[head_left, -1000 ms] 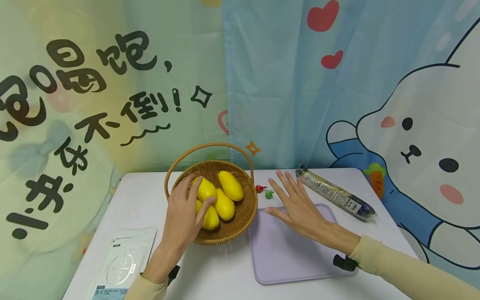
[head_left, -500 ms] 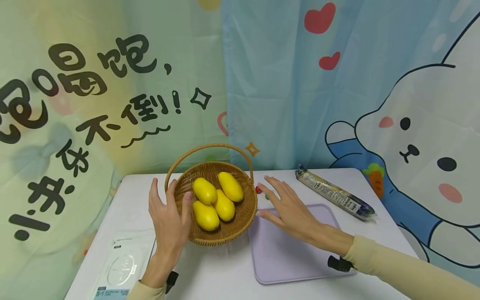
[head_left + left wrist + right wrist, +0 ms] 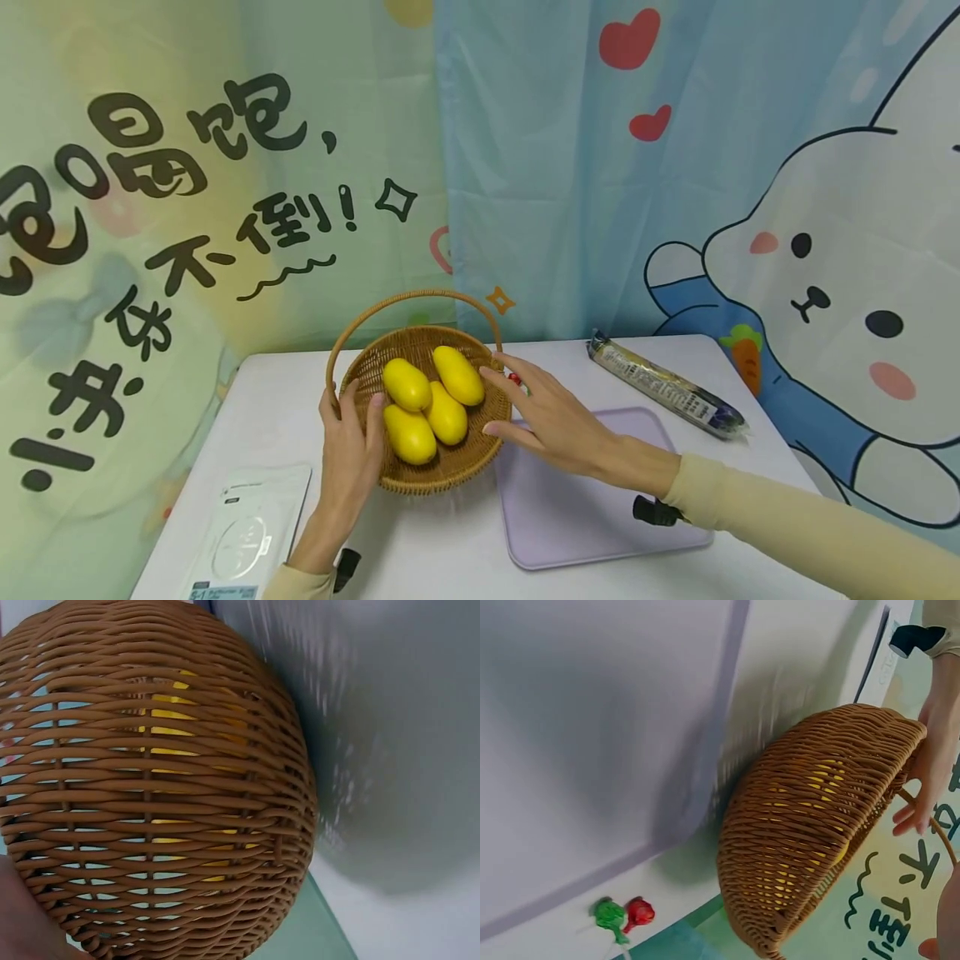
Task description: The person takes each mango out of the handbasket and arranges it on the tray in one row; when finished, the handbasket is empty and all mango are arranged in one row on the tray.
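A round wicker basket (image 3: pixel 431 482) with an arched handle holds several yellow mangoes (image 3: pixel 410 435). At its left rim is my left hand (image 3: pixel 348 462), thumb raised near the inside and fingers extended along the outside. My right hand (image 3: pixel 555 425) reaches in from the right, its fingertips overlapping the right rim and its thumb a little lower. The left wrist view is filled by the basket's woven side (image 3: pixel 165 795), with yellow showing through the gaps. From the right wrist, the basket (image 3: pixel 810 817) appears side-on, the left hand (image 3: pixel 936 750) at its far rim.
Right of the basket lies a lilac tray (image 3: pixel 592 517). Behind it are a green lollipop (image 3: pixel 609 913) and a red lollipop (image 3: pixel 639 911), mostly covered by the right hand in the head view. A long foil-wrapped package (image 3: pixel 667 385) lies back right; a white pouch (image 3: pixel 243 533) lies front left.
My left hand has moved out from over the mangoes to the basket's left rim. My right hand has moved left from above the tray to the right rim. The basket stays in place.
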Demonstrator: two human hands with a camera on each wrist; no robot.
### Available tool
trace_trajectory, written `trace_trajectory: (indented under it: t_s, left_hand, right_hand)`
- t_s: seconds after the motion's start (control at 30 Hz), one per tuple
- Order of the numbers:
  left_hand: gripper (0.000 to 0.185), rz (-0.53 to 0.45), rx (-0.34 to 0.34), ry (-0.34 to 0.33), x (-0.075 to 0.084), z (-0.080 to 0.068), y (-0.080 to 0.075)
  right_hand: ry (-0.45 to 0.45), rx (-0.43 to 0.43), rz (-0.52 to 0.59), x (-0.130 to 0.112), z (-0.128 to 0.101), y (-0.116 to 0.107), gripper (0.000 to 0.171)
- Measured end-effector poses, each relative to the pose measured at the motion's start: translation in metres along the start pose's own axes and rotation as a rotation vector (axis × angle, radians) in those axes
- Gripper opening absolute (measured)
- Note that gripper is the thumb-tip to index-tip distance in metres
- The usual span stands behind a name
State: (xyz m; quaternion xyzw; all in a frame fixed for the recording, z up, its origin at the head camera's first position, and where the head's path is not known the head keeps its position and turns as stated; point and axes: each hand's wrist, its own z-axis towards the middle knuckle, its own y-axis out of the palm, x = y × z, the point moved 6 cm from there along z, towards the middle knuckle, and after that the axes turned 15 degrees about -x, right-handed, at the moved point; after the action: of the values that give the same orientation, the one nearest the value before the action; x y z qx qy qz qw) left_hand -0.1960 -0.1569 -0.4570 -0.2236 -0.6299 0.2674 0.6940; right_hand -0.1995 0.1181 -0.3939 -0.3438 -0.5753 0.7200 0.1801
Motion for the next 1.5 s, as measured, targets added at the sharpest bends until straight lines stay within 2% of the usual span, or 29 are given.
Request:
trace_trajectory:
  t_s: [0.5, 0.83, 0.97, 1.13, 1.37, 1.5]
  left_hand:
    - [0.072, -0.053, -0.033, -0.016, -0.005, 0.001, 0.005]
    - [0.069, -0.055, -0.026, 0.001, -0.004, 0.002, 0.005]
    - [0.068, -0.049, -0.025, 0.005, -0.003, 0.001, 0.004]
    - [0.067, -0.041, -0.039, 0.005, -0.003, 0.001, 0.005]
    - [0.068, -0.061, -0.067, -0.013, -0.004, 0.001, 0.006]
    - [0.069, -0.066, -0.066, -0.01, -0.004, 0.001, 0.006]
  right_hand:
    - [-0.072, -0.096, 0.026, -0.009, 0.057, -0.005, 0.065]
    - [0.024, -0.29, 0.139, -0.004, 0.107, -0.015, 0.063]
    - [0.087, -0.425, 0.19, 0.002, 0.118, -0.008, 0.066]
    - [0.145, -0.558, 0.201, 0.012, 0.127, 0.008, 0.07]
    - [0.226, -0.619, 0.168, 0.025, 0.135, 0.03, 0.075]
    - [0.252, -0.635, 0.084, 0.028, 0.139, 0.039, 0.078]
